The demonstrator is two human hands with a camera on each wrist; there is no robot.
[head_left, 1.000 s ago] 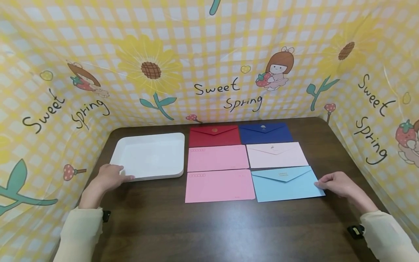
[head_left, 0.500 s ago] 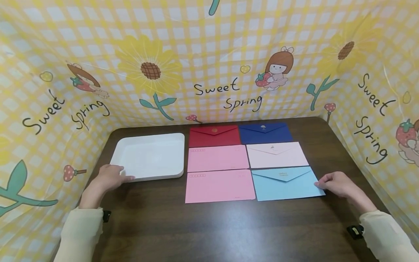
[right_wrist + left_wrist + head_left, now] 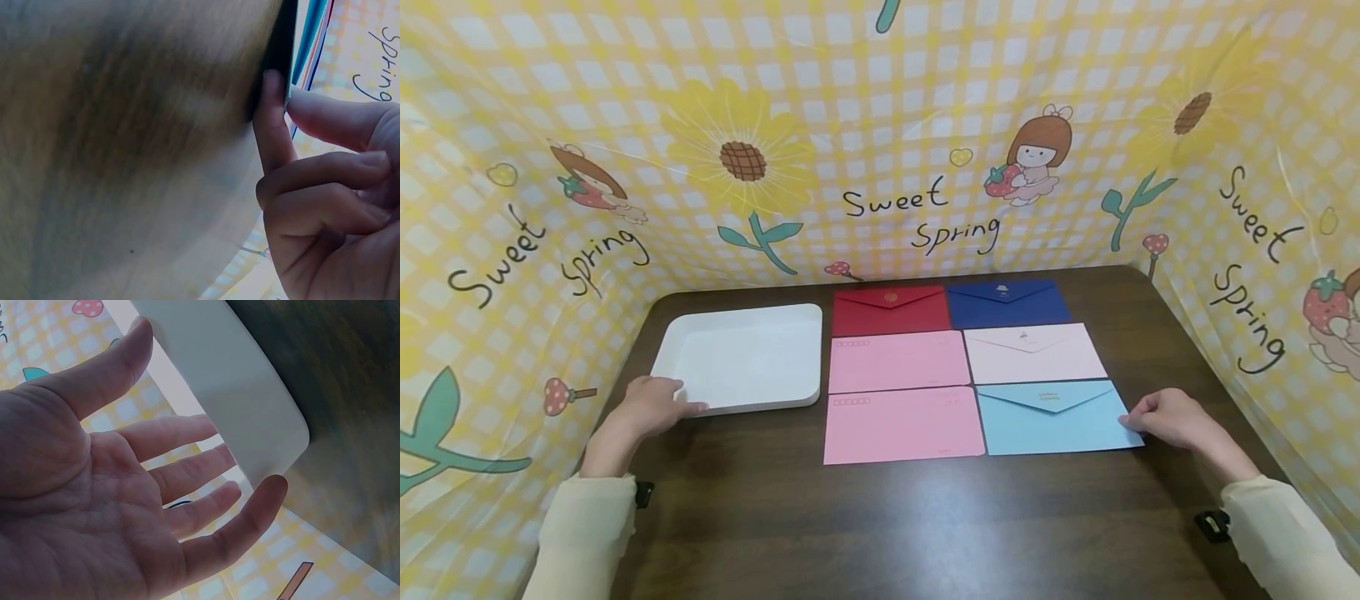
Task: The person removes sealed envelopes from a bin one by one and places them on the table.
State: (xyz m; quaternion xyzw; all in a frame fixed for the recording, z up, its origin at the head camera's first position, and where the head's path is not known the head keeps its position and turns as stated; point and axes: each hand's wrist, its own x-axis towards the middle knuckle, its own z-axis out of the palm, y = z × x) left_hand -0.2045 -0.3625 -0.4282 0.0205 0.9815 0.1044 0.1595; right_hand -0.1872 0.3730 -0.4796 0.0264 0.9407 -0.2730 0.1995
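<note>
At the left of the head view, my left hand [image 3: 655,406] grips the near left corner of a shallow white tray [image 3: 752,400]. In the left wrist view, the thumb lies on the tray's outer wall [image 3: 244,394], and some fingertips are hidden behind that wall. At the right, my right hand [image 3: 1168,417] pinches the near right corner of a light blue envelope [image 3: 1037,433] between thumb and index finger. The right wrist view shows this envelope edge-on between the two fingertips, with the other fingers curled toward the palm.
Beside the light blue envelope lies a pink envelope [image 3: 902,429], with another pink envelope [image 3: 898,362] behind it. A white envelope [image 3: 1037,362], a red envelope [image 3: 891,319] and a dark blue envelope [image 3: 1011,308] lie farther back. Yellow checked cloth [image 3: 880,100] surrounds the brown table [image 3: 887,533].
The near edge of the light blue envelope has shifted slightly away from the table's front. Both hands keep nearly the same place and hold, and the tray stays still.
</note>
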